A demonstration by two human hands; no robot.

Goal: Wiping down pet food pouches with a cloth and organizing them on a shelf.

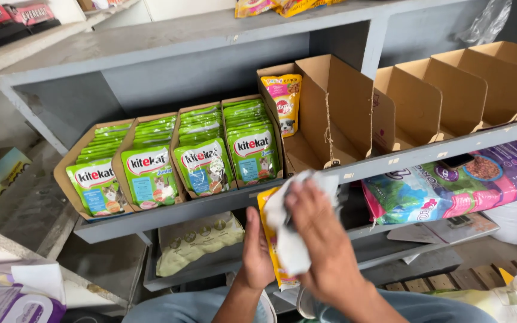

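1. Head view, the pouch: the left hand [257, 251] grips a yellow pouch [268, 239] from its left side, thumb across the front, fingers curled behind. The pouch stands upright in front of the lower edge of the grey shelf [169, 212], above the person's lap. It is flat and glossy, yellow with an orange-red border; most of its face is covered.
2. Head view, the cloth: the right hand [318, 239] presses a white cloth [288, 239] flat against the pouch's front, fingers closed over the crumpled fabric. The hand is slightly blurred.
3. Head view, the shelf: four cardboard trays hold rows of green pouches [201, 158], standing upright. To their right one pink-and-yellow pouch [285, 101] stands alone in an open cardboard tray [336, 107]; further cardboard dividers [450, 98] stand beyond.
4. Head view, below: a large colourful feed bag [450, 188] lies on the lower shelf to the right, a pale bag [198, 239] to the left.
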